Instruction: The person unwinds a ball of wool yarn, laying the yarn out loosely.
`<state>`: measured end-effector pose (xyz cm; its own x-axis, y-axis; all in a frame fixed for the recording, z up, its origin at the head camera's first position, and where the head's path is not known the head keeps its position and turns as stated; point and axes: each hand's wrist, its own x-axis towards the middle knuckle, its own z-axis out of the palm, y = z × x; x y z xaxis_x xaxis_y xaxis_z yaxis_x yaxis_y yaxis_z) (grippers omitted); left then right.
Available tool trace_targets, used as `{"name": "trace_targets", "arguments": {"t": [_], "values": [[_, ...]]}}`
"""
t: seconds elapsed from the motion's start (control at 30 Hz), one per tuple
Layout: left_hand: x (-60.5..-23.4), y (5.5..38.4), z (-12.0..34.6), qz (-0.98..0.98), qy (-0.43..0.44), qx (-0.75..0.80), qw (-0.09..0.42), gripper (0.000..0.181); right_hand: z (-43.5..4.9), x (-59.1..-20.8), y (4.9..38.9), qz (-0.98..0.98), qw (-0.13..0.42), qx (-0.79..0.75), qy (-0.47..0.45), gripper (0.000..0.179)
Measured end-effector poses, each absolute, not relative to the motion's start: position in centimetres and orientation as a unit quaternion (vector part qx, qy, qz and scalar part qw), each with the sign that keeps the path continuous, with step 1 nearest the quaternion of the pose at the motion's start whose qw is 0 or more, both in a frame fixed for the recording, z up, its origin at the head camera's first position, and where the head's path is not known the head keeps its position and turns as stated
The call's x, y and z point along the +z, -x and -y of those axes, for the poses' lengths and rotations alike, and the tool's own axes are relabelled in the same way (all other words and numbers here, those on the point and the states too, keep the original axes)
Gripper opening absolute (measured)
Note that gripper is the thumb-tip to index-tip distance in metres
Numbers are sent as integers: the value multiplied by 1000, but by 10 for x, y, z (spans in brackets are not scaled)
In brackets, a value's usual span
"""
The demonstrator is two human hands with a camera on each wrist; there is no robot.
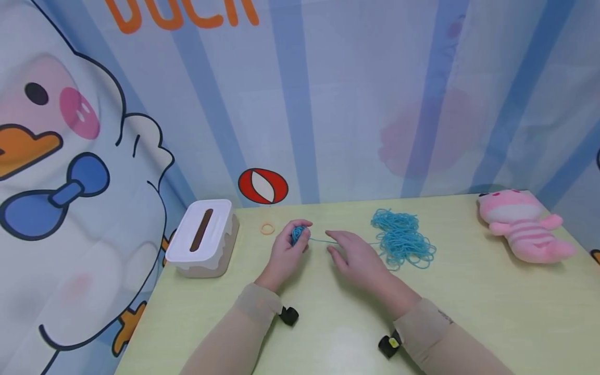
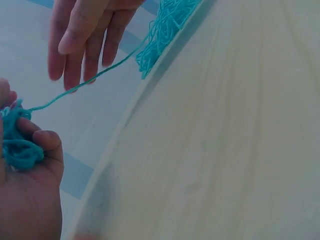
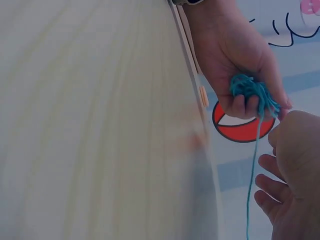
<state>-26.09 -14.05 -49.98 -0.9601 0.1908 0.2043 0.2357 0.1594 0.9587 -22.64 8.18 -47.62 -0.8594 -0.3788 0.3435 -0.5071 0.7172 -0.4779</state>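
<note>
My left hand grips a small wound bundle of blue yarn, its fingers curled round it. A single strand runs from that bundle across to the loose pile of blue yarn on the right. Along this strand is my right hand, fingers loosely extended and apart from one another. In the left wrist view the right hand's fingers hang beside the strand without curling round it. The right wrist view shows loops of the bundle poking out of the left hand.
A white-lidded tissue box stands at the left of the pale table. Beyond the left hand lies a small orange ring. At the far right rests a pink striped plush toy. A printed curtain hangs behind the table.
</note>
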Motion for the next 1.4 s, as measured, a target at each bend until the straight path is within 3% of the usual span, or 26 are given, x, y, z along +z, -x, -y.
{"name": "trace_targets", "arguments": {"t": [0.1,0.23,0.4,0.57,0.7,0.87,1.1,1.23,1.4], "values": [[-499,260,140,739,153,-656,0,34,-67,-476,233,927,68,283,-235,49],[-497,260,139,727,154,-670,-2,32,-60,-476,235,932,62,281,-220,35],[-496,261,136,772,121,-622,35,20,-68,-471,233,932,92,292,-196,22],[-497,261,137,765,94,-637,27,32,-87,-464,229,924,119,313,-187,23],[-498,261,138,765,91,-637,31,26,-106,-459,225,917,153,324,-177,21],[-498,261,140,780,111,-614,38,41,-133,-453,223,909,201,330,-159,21],[-503,264,142,772,104,-626,29,36,-175,-448,221,908,235,325,-125,22],[-505,264,143,768,75,-636,27,36,-199,-448,220,913,223,324,-108,24],[-504,261,143,777,66,-623,54,25,-225,-451,217,931,165,319,-68,30]]}}
